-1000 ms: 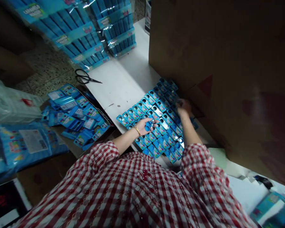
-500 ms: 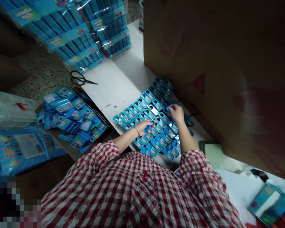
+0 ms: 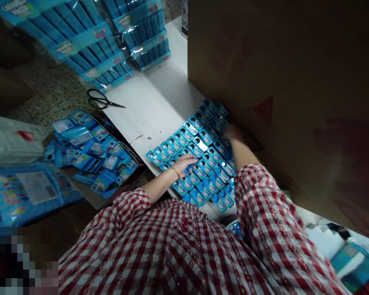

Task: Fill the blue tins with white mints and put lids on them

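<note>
Rows of small blue tins (image 3: 215, 154) with round openings lie close together on the white table (image 3: 155, 98). Over the middle rows is my left hand (image 3: 185, 164), palm partly up, its fingers curled round small blue discs. A gold bangle circles that wrist. Farther right, my right hand (image 3: 233, 133) reaches to the rear right tins beside the big cardboard box (image 3: 283, 73). Shadow hides its fingertips, and what they hold, if anything, cannot be made out. Some of the nearer tins have blue discs in their round openings.
Black scissors (image 3: 106, 100) lie at the table's left edge. An open carton (image 3: 89, 196) of blue packets (image 3: 80, 157) stands at the left. Wrapped stacks of blue boxes (image 3: 86, 49) rise behind. A blue package (image 3: 355, 266) is at the lower right.
My right hand has moved away and to the right, from the middle tins into the shadow by the cardboard box. My left hand stays over the tins, its fingers more closed.
</note>
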A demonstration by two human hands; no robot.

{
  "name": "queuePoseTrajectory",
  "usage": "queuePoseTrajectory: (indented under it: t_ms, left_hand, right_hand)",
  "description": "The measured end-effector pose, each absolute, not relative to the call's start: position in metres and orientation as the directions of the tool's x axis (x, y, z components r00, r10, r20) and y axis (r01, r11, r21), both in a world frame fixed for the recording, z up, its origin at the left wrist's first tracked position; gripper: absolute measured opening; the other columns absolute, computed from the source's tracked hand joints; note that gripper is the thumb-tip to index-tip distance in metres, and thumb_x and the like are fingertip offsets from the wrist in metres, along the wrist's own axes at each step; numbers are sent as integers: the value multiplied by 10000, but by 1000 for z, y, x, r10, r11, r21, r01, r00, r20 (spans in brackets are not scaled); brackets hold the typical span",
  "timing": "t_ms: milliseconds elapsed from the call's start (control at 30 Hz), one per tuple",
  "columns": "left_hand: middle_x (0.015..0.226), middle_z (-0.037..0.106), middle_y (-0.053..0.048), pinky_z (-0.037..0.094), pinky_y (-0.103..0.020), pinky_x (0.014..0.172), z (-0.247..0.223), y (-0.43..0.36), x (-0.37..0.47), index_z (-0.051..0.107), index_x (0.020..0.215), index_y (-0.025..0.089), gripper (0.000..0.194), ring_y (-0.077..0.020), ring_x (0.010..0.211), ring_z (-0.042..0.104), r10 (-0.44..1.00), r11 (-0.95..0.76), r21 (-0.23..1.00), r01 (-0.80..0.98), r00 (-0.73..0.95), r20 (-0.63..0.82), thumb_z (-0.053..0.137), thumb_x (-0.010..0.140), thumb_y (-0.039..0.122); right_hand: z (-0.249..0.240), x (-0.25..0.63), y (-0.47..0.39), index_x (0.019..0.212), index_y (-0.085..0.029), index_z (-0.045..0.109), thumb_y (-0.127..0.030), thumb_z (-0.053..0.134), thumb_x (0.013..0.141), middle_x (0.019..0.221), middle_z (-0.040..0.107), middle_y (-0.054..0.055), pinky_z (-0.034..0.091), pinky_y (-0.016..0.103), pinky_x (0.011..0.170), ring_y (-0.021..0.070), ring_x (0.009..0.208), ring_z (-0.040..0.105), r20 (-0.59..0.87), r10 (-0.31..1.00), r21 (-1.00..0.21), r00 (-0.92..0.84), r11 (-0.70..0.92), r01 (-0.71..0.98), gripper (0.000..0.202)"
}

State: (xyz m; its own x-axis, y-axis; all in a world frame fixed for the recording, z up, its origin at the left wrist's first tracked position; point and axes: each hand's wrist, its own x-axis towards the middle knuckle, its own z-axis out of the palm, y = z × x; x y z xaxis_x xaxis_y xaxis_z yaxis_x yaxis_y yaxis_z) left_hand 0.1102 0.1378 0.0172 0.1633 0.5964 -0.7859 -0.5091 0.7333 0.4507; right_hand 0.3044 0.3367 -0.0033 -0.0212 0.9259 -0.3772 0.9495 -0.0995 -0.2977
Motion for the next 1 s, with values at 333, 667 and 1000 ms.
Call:
queuePoseTrajectory:
  t_ms: [333,667,1000]
  left_hand:
    - [522,550,32,294,-162,376,10,147,123,548,643,149,165,-72,463,519,644,636,598,-489,-91,-759,699,649,85]
    - [685,629,-64,430,-153,424,26,141,107,583,748,117,166,-102,577,611,485,592,57,-804,298,-822,490,864,190]
    - [819,679,-93,551,-285,642,30,142,103,587,864,116,181,-160,727,667,578,558,79,-826,318,-752,429,884,201]
  right_hand:
    - [19,262,197,915,-164,696,-526,621,710,705,663,31,491,295,610,166,605,605,-353,839,-838,-415,-86,539,423]
    - [10,297,262,878,-169,654,-205,610,717,853,695,78,490,298,737,189,768,654,-319,948,-361,8,-129,923,171]
    - [4,283,298,1040,-98,650,-287,783,606,953,678,173,502,360,741,268,883,641,-569,819,-20,81,-113,993,492]
